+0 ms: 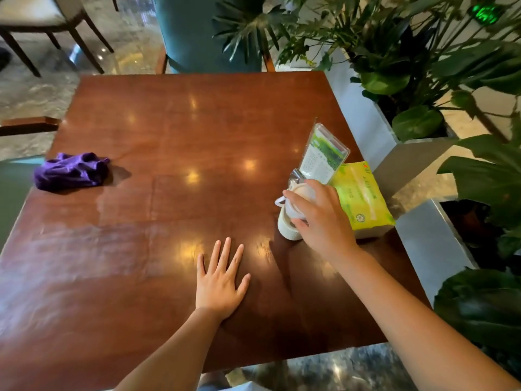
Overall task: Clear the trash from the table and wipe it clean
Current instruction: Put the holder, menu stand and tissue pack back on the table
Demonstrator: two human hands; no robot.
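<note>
Right hand (320, 221) closed from above around the lid of a white bottle (287, 221) standing on the table (169, 136), fingers curled about its top. Contents hidden. Just behind, touching or nearly so, a clear acrylic sign holder (324, 153) with a green card inside. Beside that, a yellow-green tissue pack (363, 198) near the right edge. Left hand (220, 286) flat on the wood, fingers spread, holding nothing. Far left, well apart, a crumpled purple cloth (70, 172). Potted plants (423, 66) beyond the right edge.
</note>
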